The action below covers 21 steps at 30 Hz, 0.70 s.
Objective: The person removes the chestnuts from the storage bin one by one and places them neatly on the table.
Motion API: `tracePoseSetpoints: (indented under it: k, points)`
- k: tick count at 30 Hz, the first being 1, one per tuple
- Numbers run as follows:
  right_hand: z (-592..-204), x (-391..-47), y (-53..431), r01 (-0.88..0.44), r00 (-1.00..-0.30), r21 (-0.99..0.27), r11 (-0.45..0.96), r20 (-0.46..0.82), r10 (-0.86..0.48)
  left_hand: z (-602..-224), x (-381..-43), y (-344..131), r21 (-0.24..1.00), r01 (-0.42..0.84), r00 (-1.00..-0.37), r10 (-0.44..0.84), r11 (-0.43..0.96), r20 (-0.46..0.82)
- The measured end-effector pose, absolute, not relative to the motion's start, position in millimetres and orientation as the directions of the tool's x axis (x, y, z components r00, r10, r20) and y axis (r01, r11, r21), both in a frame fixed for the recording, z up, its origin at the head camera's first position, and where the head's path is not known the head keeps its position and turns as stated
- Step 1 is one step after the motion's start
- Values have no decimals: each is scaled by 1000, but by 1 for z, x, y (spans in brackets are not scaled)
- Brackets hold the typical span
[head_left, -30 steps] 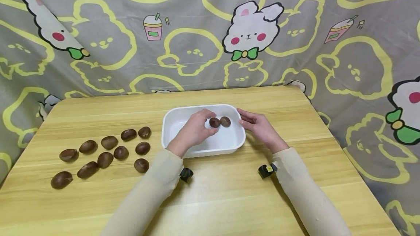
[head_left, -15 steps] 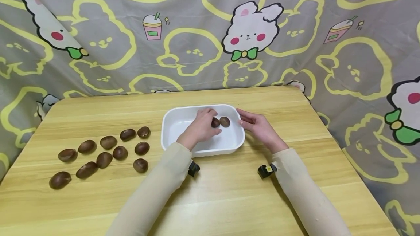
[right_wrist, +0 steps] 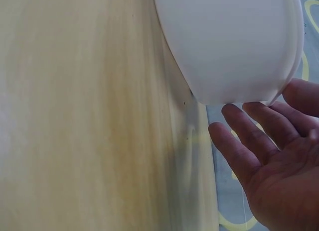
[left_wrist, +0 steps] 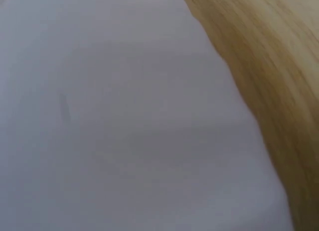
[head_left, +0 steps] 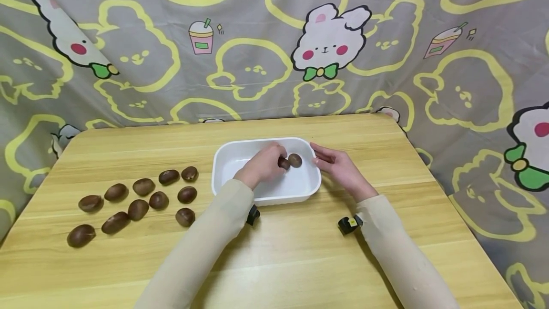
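My left hand point(head_left: 265, 163) reaches down into a white rectangular tray point(head_left: 233, 146) in the head view, its fingers curled round a brown chestnut point(head_left: 283, 163) that is partly hidden. A second chestnut point(head_left: 295, 160) lies just right of it on the tray floor. At the tray's right end, my right hand point(head_left: 340, 168) rests against the outside with the thumb near the rim. The right wrist view shows its fingers point(right_wrist: 249, 134) fairly straight, tips touching the outer wall. Only the tray's blurred white surface point(left_wrist: 139, 116) and some table appear in the left wrist view.
Several chestnuts point(head_left: 138, 210) are spread on the wooden table point(head_left: 300, 261) left of the tray. A patterned grey curtain point(head_left: 257, 23) hangs behind the table and along its sides. Each wrist wears a small black camera point(head_left: 349, 225).
My left hand has moved slightly right inside the tray, and its fingers have closed round the left chestnut. The right hand has stayed in place at the tray's end.
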State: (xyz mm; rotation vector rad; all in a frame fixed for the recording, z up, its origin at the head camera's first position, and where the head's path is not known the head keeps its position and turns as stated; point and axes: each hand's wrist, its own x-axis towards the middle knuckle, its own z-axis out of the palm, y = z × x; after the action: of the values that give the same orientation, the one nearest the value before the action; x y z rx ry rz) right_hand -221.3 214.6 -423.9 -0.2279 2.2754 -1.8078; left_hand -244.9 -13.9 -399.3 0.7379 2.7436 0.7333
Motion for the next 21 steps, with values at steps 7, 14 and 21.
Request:
tracePoseSetpoints:
  k: [7,14,21]
  points:
    - [-422,-220,214,-5,-964,-970,243,-60,-257,-399,-247,-12,510,447,-819,566,735,-97]
    - [-423,-220,214,-7,-963,-969,246,-60,-263,-399,-247,-13,525,434,-806,576,732,-137]
    - [-423,-220,214,-18,-965,-969,246,-48,-259,-399,-248,-13,558,425,-797,587,713,-143]
